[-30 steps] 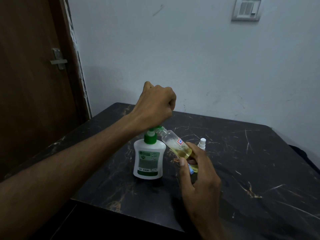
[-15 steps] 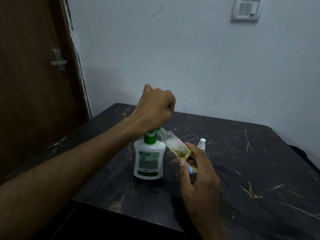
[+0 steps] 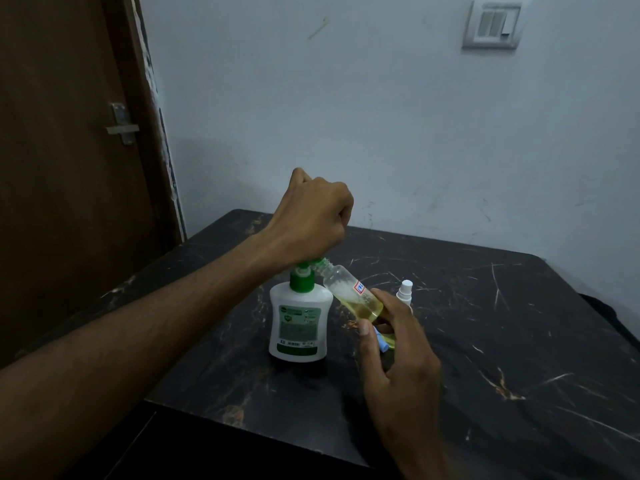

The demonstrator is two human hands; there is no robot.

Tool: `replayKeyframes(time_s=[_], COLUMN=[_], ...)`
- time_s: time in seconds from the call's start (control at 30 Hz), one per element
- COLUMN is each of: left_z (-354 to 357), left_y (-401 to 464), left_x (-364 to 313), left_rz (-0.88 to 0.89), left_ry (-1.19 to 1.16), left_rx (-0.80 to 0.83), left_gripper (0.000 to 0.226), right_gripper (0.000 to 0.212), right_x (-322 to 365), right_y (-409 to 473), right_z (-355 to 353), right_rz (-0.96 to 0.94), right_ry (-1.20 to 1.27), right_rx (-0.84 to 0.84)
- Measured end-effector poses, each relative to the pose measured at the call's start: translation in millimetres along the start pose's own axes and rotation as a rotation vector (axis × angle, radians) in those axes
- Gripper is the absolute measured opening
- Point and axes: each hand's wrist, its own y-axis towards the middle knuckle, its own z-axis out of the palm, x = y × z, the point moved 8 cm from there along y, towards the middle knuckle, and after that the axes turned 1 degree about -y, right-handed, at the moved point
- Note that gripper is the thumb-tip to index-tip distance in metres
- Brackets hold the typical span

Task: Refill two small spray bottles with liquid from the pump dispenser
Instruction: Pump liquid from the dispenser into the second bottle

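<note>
Black marble-patterned counter [image 3: 519,341] with pale and rusty veins fills the lower half of the view. Nearest the camera, the right hand [image 3: 398,362] curls its fingers and thumb around the lower part of a small clear plastic spray bottle [image 3: 353,296], which is tilted so that its open neck points up and to the left. Yellowish liquid pools in the lower part of this bottle, and a red-and-white label sits on its side. A small blue piece [image 3: 381,341] shows just under the thumb; what it is cannot be told.

Just left of it, a white pump dispenser with a green collar and green label [image 3: 298,320] stands upright on the counter. The tilted bottle's neck meets the green nozzle. Above, the left hand [image 3: 311,220] is clenched into a fist and presses down on the pump head.

Behind the right hand, a second small spray bottle with a white cap [image 3: 405,292] stands upright, mostly hidden.

Farther back are a pale wall, a grey switch plate [image 3: 491,26] and a brown wooden door [image 3: 69,168].
</note>
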Motion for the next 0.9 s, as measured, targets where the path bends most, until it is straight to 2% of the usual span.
replayKeyframes(time_s=[0.9], left_z=[-1.5], left_y=[3.0], left_x=[-1.3], left_rz=[0.025], left_ry=[-0.012], left_rx=[0.003], left_gripper=[0.023], right_gripper=[0.038], right_x=[-1.5], right_y=[-0.6], right_z=[2.6], right_rz=[0.009], right_ry=[-0.007], right_rx=[0.012])
